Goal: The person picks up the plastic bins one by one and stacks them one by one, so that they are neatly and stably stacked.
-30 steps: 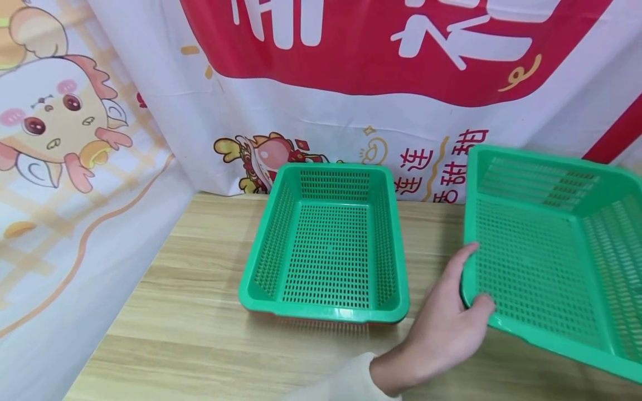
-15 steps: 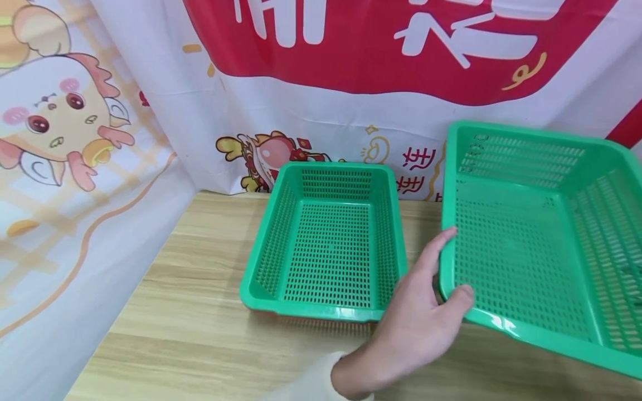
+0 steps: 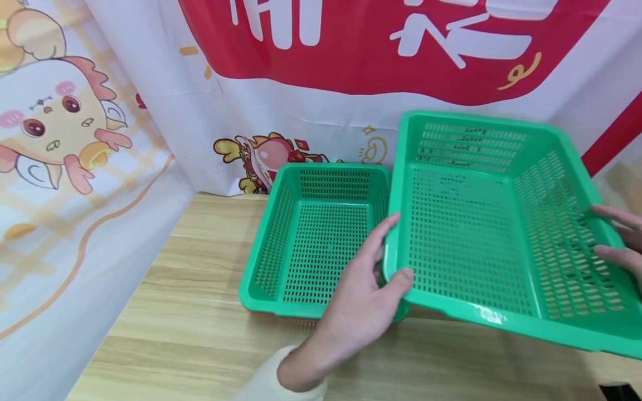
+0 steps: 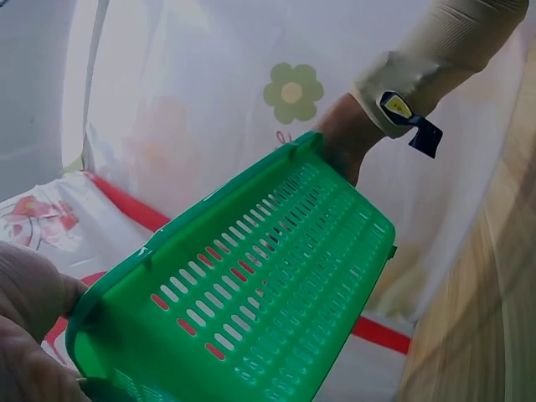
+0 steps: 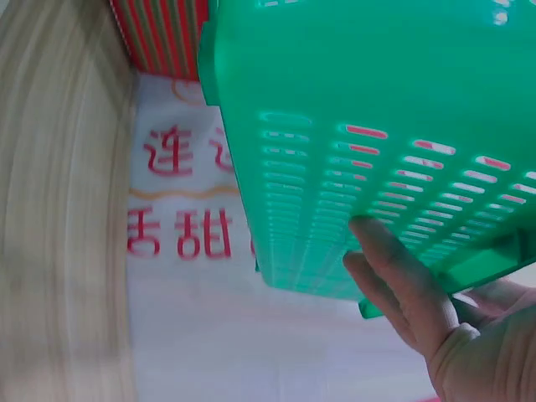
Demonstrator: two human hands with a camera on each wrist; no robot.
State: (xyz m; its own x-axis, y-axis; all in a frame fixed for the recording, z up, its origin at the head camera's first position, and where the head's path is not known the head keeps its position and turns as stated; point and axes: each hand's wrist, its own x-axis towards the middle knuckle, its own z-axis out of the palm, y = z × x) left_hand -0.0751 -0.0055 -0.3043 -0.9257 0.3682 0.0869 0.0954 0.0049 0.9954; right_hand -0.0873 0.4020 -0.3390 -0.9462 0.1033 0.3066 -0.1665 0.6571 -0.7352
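Observation:
A green perforated plastic basket [image 3: 466, 239] is held up above the table at the right of the head view, tilted. My left hand [image 3: 358, 301] grips its near left corner, thumb over the rim. At the opposite side my right hand [image 3: 624, 239] grips the right rim, partly cut off by the frame. In the right wrist view, fingers [image 5: 402, 280] lie against the basket's slotted outer wall. A second green basket [image 3: 326, 250] stands on the table, its right side partly hidden by the left hand and the lifted basket. Nothing lies inside either basket.
Something red and slatted [image 5: 159, 38] shows below the standing basket. The wood-grain table [image 3: 200, 278] meets a printed cloth [image 3: 150, 72] at the back and left. A black object [image 3: 619, 391] pokes in at the bottom right corner; its kind is unclear.
The lifted basket has moved left and slightly up, with the left hand on its corner. It now overlaps the standing basket's right side. My right hand has come into the head view.

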